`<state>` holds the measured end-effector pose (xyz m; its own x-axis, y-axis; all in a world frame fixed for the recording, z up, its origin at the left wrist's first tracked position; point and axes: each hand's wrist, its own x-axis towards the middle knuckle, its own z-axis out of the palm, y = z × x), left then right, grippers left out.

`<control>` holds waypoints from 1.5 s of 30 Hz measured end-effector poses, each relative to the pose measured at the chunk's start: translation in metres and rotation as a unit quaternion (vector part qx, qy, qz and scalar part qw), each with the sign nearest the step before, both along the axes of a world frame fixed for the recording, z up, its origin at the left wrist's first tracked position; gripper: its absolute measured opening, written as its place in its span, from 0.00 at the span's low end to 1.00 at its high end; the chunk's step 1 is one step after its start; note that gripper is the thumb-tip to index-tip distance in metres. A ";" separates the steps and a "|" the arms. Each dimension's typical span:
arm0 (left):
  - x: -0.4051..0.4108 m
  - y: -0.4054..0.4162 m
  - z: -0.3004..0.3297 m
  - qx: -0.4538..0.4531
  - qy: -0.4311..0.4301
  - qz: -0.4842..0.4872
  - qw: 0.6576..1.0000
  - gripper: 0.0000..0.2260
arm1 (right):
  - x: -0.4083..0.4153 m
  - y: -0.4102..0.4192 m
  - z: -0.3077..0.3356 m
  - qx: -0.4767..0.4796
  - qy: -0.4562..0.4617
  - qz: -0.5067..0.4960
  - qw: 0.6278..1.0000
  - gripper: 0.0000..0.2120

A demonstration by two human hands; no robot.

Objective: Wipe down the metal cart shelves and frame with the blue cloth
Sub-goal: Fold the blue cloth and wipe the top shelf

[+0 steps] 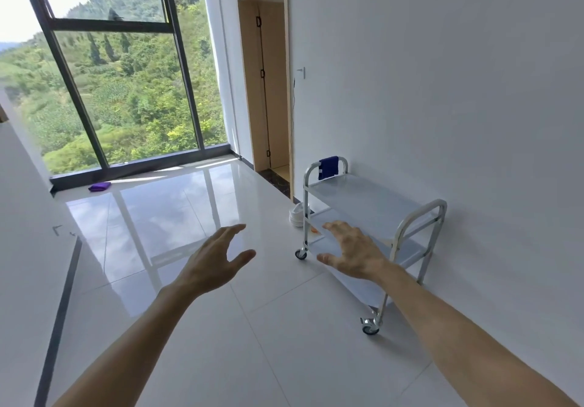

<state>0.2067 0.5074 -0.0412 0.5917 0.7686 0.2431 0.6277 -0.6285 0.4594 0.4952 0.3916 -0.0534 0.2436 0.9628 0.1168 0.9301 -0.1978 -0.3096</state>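
Both forearms reach out ahead of me over the glossy white floor tiles [284, 327], bare and holding nothing. My left hand [218, 258] hangs in the air with its fingers straight and the thumb spread wide; my right hand [354, 251] is the same, fingers loose and splayed, palm down, showing in front of the cart's lower shelf but, as far as I can judge, not touching it

Against the white wall stands the metal cart [373, 207], two flat shelves between tubular hoop handles, on small caster wheels [370, 327]. The blue cloth [328, 167] is draped over the far handle, folded across the bar and hanging down on the side toward the top shelf. It is well beyond my hands, so nothing has been wiped yet and fetching it looks like the first job

I expect the cloth to be light and limp, so it should lift off with a simple pinch at the fold on the bar, then want bunching in my palm to give a firm wiping pad. The cart is stiff but rolls, so I reckon it will creep under a hard rub unless my free hand steadies the near handle [423, 217]

Something small and orange lies on the lower shelf; a white object sits on the floor just beyond the cart; a purple cloth [100, 186] lies by the window
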 end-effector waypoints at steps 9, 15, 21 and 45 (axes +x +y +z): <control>0.062 0.149 -0.026 -0.015 -0.008 -0.001 1.000 0.32 | 0.059 0.152 -0.021 -0.010 -0.002 0.005 1.000 0.36; 0.113 0.280 -0.042 -0.024 -0.032 -0.023 0.999 0.31 | 0.095 0.269 -0.033 -0.012 0.005 -0.017 1.000 0.36; 0.168 0.414 -0.042 -0.046 -0.034 -0.059 0.997 0.30 | 0.135 0.378 -0.024 -0.001 0.023 -0.060 0.998 0.34; 0.451 0.749 -0.079 -0.099 -0.062 -0.138 0.983 0.26 | 0.392 0.694 -0.060 0.027 0.156 -0.111 0.981 0.29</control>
